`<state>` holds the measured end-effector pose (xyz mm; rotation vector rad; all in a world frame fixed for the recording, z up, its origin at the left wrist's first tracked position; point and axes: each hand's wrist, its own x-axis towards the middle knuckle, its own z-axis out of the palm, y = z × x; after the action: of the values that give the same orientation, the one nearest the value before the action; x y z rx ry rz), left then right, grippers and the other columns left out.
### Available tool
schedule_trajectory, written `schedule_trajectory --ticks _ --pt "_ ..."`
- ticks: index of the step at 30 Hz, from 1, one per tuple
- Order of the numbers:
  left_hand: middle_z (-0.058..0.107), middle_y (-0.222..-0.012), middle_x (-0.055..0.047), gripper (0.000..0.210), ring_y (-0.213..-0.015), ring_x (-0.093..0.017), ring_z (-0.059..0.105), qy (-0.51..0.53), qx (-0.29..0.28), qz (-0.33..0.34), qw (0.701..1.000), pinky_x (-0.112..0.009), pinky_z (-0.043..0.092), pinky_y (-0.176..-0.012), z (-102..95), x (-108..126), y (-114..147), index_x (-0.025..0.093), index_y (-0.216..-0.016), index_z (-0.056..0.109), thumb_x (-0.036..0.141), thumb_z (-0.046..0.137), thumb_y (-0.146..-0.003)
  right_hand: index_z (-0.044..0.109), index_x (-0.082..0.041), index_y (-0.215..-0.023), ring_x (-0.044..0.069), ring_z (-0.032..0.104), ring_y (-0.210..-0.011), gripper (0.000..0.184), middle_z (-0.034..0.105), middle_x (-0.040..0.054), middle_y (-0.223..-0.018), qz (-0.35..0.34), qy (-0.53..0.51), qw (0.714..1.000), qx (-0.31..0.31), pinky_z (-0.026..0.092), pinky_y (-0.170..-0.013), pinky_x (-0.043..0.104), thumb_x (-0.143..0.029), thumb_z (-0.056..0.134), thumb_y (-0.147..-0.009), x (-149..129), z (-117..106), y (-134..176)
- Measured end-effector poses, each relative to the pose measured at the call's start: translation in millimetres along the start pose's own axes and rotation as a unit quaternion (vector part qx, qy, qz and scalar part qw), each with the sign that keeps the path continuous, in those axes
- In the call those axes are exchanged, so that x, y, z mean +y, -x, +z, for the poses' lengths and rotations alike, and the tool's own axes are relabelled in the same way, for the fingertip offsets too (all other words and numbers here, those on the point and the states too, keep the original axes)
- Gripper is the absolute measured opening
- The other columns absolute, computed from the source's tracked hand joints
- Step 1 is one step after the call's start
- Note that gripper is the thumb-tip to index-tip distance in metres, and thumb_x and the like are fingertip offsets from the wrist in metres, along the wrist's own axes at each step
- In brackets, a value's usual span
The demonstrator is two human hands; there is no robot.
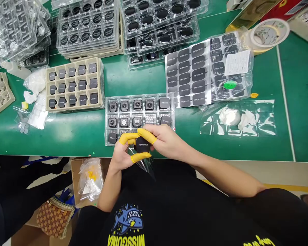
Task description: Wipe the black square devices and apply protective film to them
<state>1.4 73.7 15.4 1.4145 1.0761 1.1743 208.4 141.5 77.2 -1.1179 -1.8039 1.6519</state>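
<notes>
A black square smartwatch body (143,146) with "HiFuture" printed on its face is held up between my two hands, over the table's front edge. My left hand (122,152), with yellow finger cots, grips it from the left side, thumb below and fingers above. My right hand (165,140) closes on its upper right, one yellow-capped finger lying over the top edge. Clear film (145,165) hangs beneath it. Just behind my hands lies a clear tray (108,114) of similar watch bodies; one pocket in its middle row is vacant, and my hands cover part of the front row.
A beige tray (101,85) of watch bodies stands left. Sheets of HiFuture stickers (188,77) lie right, near a tape roll (269,32). Stacked clear trays (88,44) fill the back. A plastic bag (261,118) lies front right. Below left is a cardboard box (76,177).
</notes>
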Motion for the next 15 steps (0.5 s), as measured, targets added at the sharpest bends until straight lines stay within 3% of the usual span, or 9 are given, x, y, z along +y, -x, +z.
schedule_trajectory --ticks 3,6,9,12,15 --pt "0.082 -0.108 -0.002 0.063 -0.088 -0.017 0.084 -0.015 -0.009 0.028 0.999 -0.027 0.068 -0.078 -1.8 7 2 0.025 -0.132 0.070 0.046 0.101 -0.080 0.066 -0.022 -0.103 0.013 0.053 -0.067 0.022 0.063 -0.0040 -0.079 -0.033 -0.022 0.997 -0.065 0.039 -0.067 0.029 -0.044 0.064 -0.106 -1 -3 8" --pt "0.083 -0.102 -0.001 0.070 -0.087 -0.017 0.083 -0.022 -0.025 0.050 0.998 -0.028 0.068 -0.081 -5.6 12 2 0.027 -0.138 0.070 0.047 0.101 -0.079 0.068 -0.023 -0.107 0.015 0.056 -0.073 0.023 0.066 -0.0017 -0.087 -0.051 -0.037 0.995 -0.081 0.044 -0.070 0.029 -0.045 0.064 -0.109 3 -9 15" --pt "0.082 -0.085 0.002 0.075 -0.081 -0.015 0.078 0.008 0.003 0.068 0.998 -0.029 0.065 -0.082 -14.4 17 3 0.027 -0.148 0.066 0.042 0.100 -0.083 0.070 -0.024 -0.104 0.019 0.060 -0.082 0.024 0.070 0.0034 -0.098 -0.045 0.003 0.999 -0.002 0.047 -0.074 0.032 -0.047 0.067 -0.108 21 -23 12" --pt "0.080 -0.075 0.002 0.065 -0.072 -0.015 0.072 0.031 0.055 0.089 0.994 -0.029 0.061 -0.075 -28.1 24 6 0.025 -0.147 0.070 0.034 0.097 -0.088 0.073 -0.023 -0.102 0.026 0.064 -0.096 0.016 0.070 0.0077 -0.103 -0.003 0.144 0.982 0.124 0.050 -0.081 0.038 -0.038 0.069 -0.105 49 -39 -2" --pt "0.079 -0.071 0.001 0.062 -0.069 -0.016 0.070 0.023 0.095 0.098 0.990 -0.029 0.059 -0.070 -39.3 32 10 0.024 -0.142 0.075 0.034 0.097 -0.086 0.075 -0.022 -0.101 0.030 0.065 -0.106 0.013 0.069 0.0108 -0.108 0.021 0.258 0.955 0.148 0.054 -0.089 0.043 -0.033 0.069 -0.104 73 -43 -17"
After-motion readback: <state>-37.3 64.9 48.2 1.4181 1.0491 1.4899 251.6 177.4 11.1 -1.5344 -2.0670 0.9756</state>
